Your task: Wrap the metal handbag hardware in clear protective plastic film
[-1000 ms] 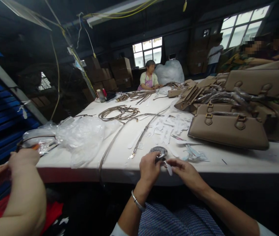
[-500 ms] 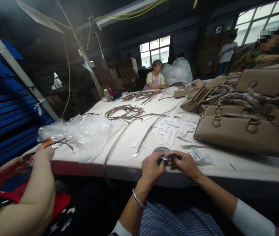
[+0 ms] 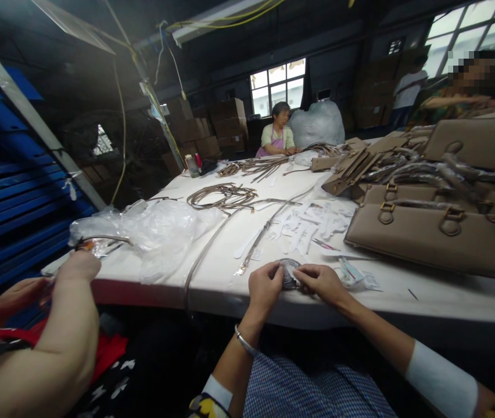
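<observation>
At the table's near edge, my left hand (image 3: 266, 285) is closed, its thumb and fingers pinching the left side of a dark grey ring-shaped roll (image 3: 290, 283). From the other side my right hand (image 3: 322, 283) has its fingertips pinched together over the roll, at a small white piece (image 3: 290, 270) in its middle. What the roll is made of cannot be told. A thin tan strap (image 3: 258, 242) with a metal clasp lies just beyond my left hand. White tags and slips (image 3: 304, 226) are scattered past the roll.
Tan handbags (image 3: 422, 235) are piled on the right. Clear plastic bags (image 3: 160, 232) and a coil of straps (image 3: 223, 196) occupy the left. A co-worker's arm (image 3: 73, 313) reaches in beside me. Another person (image 3: 277, 136) sits across the white table (image 3: 225, 261).
My hands have shifted slightly on the roll, and more of its ring and the white piece now shows. The co-worker on the left has moved their hands and the strap there.
</observation>
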`<state>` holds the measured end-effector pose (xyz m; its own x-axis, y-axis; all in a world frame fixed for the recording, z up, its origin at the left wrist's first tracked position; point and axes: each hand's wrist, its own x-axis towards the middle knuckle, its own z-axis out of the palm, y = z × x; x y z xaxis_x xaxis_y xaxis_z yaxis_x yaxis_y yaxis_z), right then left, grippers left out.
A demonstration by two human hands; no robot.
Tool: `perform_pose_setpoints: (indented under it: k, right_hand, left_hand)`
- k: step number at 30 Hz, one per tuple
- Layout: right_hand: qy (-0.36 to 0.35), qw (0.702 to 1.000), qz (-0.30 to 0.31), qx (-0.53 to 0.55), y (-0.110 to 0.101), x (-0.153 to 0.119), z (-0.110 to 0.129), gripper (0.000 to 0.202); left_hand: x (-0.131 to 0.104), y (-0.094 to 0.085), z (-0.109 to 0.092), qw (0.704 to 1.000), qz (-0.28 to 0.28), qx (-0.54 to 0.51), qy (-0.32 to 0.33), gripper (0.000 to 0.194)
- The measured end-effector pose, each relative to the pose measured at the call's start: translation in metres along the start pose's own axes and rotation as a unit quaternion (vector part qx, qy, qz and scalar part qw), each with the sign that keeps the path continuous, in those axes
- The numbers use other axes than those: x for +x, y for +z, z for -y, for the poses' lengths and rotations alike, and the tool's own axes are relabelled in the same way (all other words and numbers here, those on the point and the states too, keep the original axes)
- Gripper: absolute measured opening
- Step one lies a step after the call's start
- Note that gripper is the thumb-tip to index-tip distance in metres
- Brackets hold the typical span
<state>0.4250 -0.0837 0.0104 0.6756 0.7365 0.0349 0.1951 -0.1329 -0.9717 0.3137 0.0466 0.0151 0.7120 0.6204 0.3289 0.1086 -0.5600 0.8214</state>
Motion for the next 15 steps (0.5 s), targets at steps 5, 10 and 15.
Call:
perform_pose_setpoints:
  k: [5, 10, 15]
  right_hand:
    - [-0.004, 1.000, 0.000, -0.031, 0.0030, 0.0049, -0.0004, 0.034]
    - [0.000, 1.000, 0.004, -0.025, 0.0030, 0.0059, -0.0009, 0.037]
    - [0.002, 1.000, 0.019, -0.006, 0.0032, 0.0058, -0.0019, 0.041]
  left_hand:
    - [-0.0011, 0.0038, 0.0091, 0.997, -0.005, -0.073, -0.006, 0.021]
    - [-0.0025, 0.0039, 0.0109, 0.996, 0.002, -0.084, 0.011, 0.019]
    - [-0.0066, 0.0003, 0.0071, 0.995, 0.031, -0.087, 0.035, 0.019]
